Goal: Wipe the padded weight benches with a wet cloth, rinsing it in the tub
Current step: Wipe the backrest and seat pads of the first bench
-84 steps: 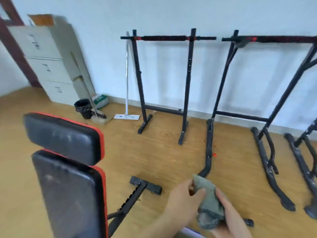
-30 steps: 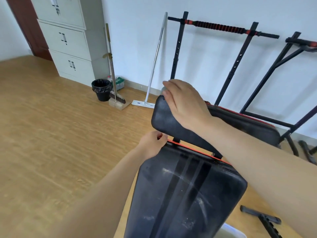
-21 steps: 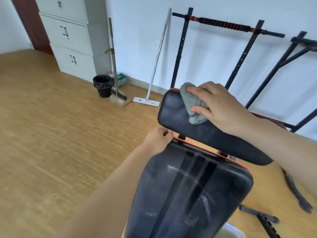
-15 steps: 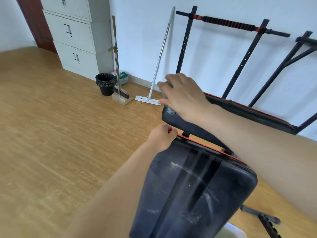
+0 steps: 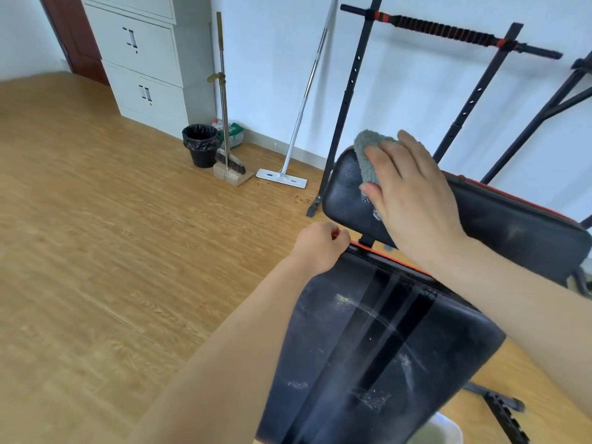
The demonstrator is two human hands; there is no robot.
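Across the upper end of the weight bench, the right hand (image 5: 413,200) lies over a grey cloth (image 5: 368,155) and presses it against the left end of the black headrest pad (image 5: 512,225), fingers laid fairly flat and spread, the cloth's fuzzy edge showing past the fingertips. Just below, the left hand (image 5: 320,248) is curled round the top left corner of the long back pad (image 5: 368,347), gripping it at the red trim. That pad's black surface is streaked with pale smears and specks. A white corner of the tub (image 5: 445,431) shows at the bottom edge, beneath the pad's lower end. Behind the bench stands a black pull-up rack (image 5: 448,30) with a red-and-black grip bar. Against the wall lean a flat mop (image 5: 282,176) and a broom (image 5: 229,165) beside a black bin (image 5: 201,144), next to a pale filing cabinet (image 5: 141,59) on the wooden floor (image 5: 96,251).
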